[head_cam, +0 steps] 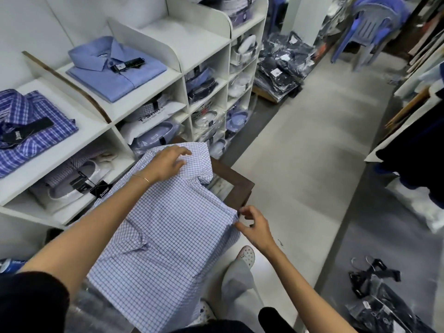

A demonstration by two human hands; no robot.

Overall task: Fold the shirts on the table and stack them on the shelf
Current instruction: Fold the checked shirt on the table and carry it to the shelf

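The person wears short black sleeves [31, 296], a thin gold bracelet [141, 177], grey trousers [237, 284] and perforated white clogs [247, 254].

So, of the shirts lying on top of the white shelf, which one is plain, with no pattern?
The light blue shirt in the middle section, collar up with a dark tag on it. The other one, the purple-blue shirt at the left, is checked.

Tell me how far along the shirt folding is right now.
Done: a folded plain blue shirt and a folded blue plaid shirt already lie on the shelf top. In hand: the checked shirt lies on the table, the left hand resting near its far end, the right hand pinching its side edge. Left: finish folding it, then shelve it.
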